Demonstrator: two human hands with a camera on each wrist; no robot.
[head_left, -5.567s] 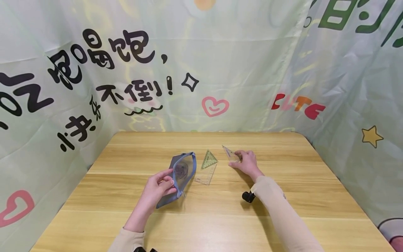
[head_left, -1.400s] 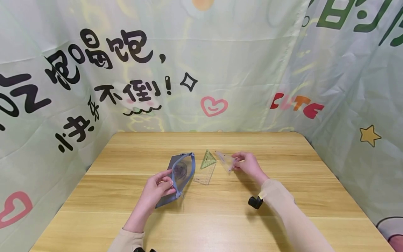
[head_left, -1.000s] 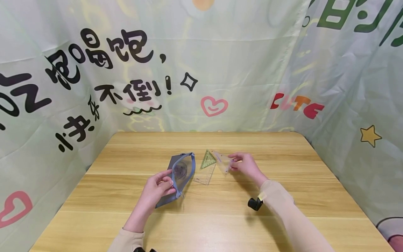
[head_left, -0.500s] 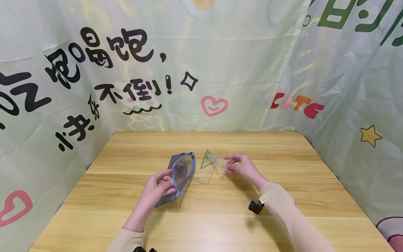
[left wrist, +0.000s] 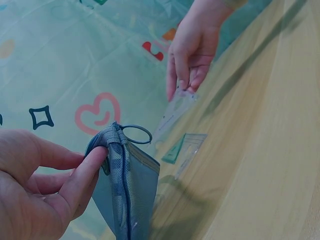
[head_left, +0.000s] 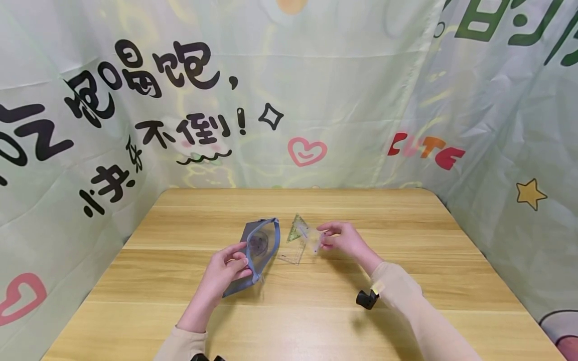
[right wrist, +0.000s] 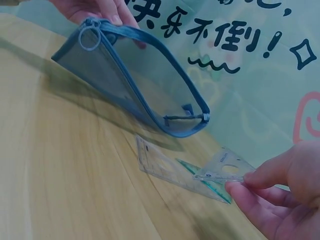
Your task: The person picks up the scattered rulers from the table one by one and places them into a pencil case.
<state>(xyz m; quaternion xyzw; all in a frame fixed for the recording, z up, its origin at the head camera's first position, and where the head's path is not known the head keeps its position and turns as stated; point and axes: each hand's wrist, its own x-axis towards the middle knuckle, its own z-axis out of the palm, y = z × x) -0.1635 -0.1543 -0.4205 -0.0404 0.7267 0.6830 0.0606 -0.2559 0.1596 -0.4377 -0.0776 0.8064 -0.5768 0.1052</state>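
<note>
At the middle of the pale wooden table (head_left: 316, 321), towards its far side, three small plastic set squares were noted. The first, a clear triangular set square with a cut-out (right wrist: 222, 167), is raised at one edge by the right hand (head_left: 345, 238); thumb and fingers are nearly closed in a pinch, the remaining fingers bent. Its far-left end overlaps the green translucent triangular set square (head_left: 295, 229); contact between the two cannot be confirmed. A second clear triangular set square (right wrist: 175, 182) lies flat on the near side of the green one.

To the left, a blue zippered pouch with see-through sides (head_left: 264, 250) sits tilted, its mouth unzipped and facing right. The left hand (head_left: 226, 268) pinches the left side of the rim between thumb and fingers.

Assessment: the held set square should be light, stiff, smooth and rather slippery, and could crack if bent; an edge or corner is the sound hold. The pouch appears soft and light, liable to fold; the firmer zipped rim is the proper grip.
</note>
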